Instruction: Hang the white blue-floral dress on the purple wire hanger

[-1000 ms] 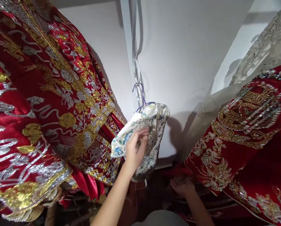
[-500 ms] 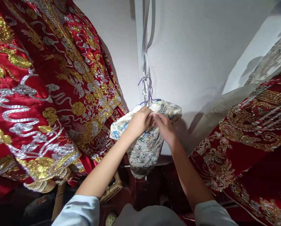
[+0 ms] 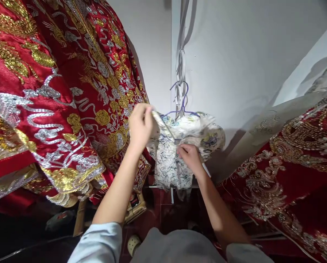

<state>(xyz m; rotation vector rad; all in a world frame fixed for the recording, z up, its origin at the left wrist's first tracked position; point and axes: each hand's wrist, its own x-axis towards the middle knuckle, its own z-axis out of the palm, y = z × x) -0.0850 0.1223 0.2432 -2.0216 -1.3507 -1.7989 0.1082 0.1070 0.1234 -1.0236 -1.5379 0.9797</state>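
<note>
A small white blouse (image 3: 169, 164) with a blue, grey and yellow floral print hangs on a thin purple hanger (image 3: 183, 104). My left hand (image 3: 140, 126) is closed at the blouse's upper left, gripping a narrow pale fabric strip (image 3: 165, 127) that slants down to the middle of the front. Lower down on the right side, my right hand (image 3: 190, 157) pinches at the front of the blouse with its fingertips. Exactly what sits between those fingertips is too small to make out. Parts of the blouse's shoulders and hem are blurred.
Red garments with gold and silver embroidery (image 3: 103, 91) hang close on the left. A red beaded garment (image 3: 267, 179) is at the right. White chain-like links (image 3: 181, 65) carry the hanger against the pale wall (image 3: 234, 54). Below lies a dark red tiled floor (image 3: 166, 212).
My left hand has moved away from my right, left and up, drawing the strip out. The blouse's front has spread wider, and my right hand has dropped slightly. The view has shifted.
</note>
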